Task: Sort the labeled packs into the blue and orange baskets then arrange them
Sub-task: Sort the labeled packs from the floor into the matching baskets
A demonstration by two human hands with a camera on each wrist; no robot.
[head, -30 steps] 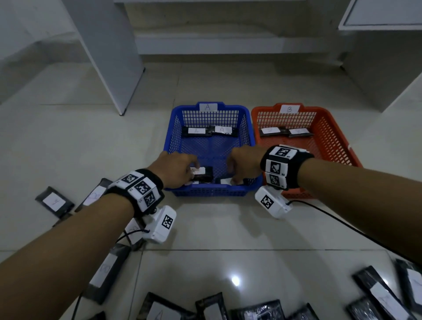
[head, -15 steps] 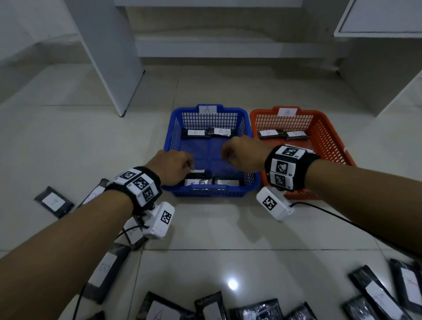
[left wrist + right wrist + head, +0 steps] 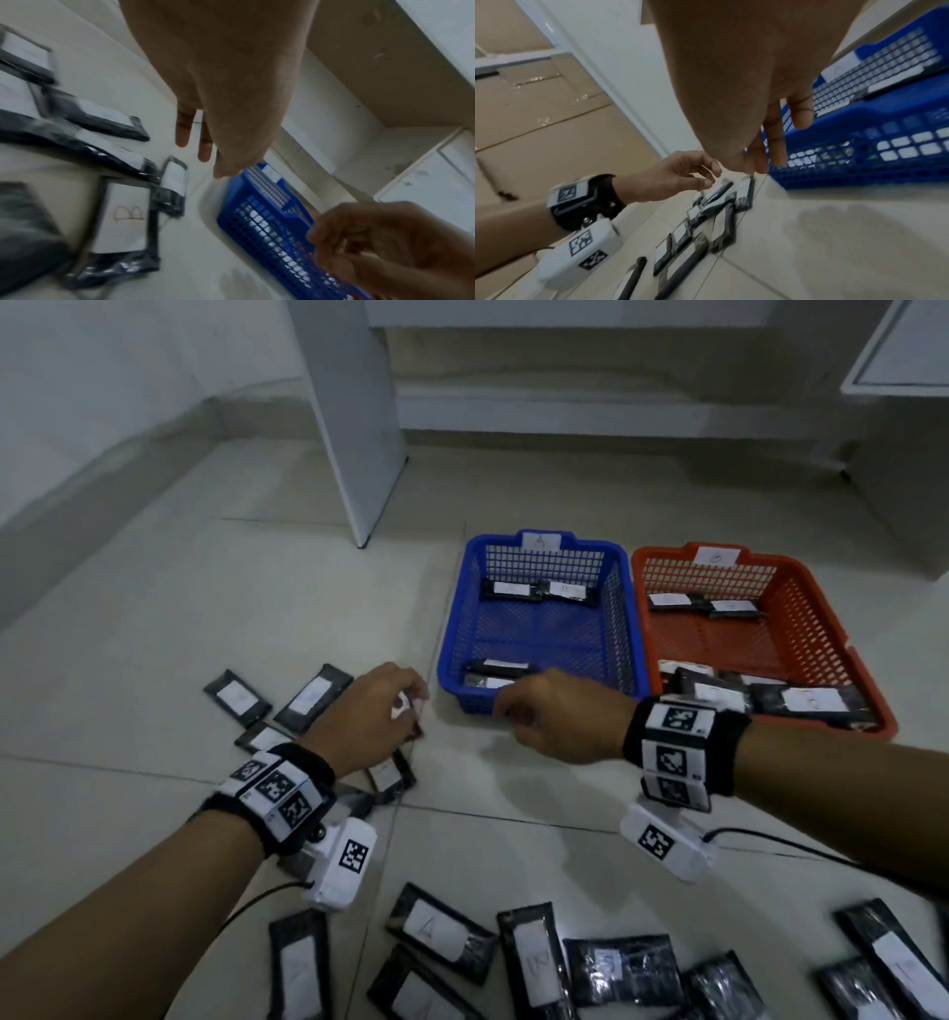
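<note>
The blue basket, tagged A, holds black labelled packs at its back and its front. The orange basket, tagged B, stands to its right with packs at the back and front. My left hand hovers empty over loose packs on the floor left of the blue basket, fingers loosely bent. In the left wrist view its fingers show bare above a pack. My right hand hangs loosely curled and empty before the blue basket's front-left corner.
Several more packs lie scattered on the tiled floor near me, from left to right. A pack marked B lies under my left wrist. A white panel stands behind the baskets on the left, a cabinet at the right.
Both hands have come out of the blue basket, leaving packs at its front. The left hand moved left and down over the floor packs. The right hand drew back to the basket's front corner.
</note>
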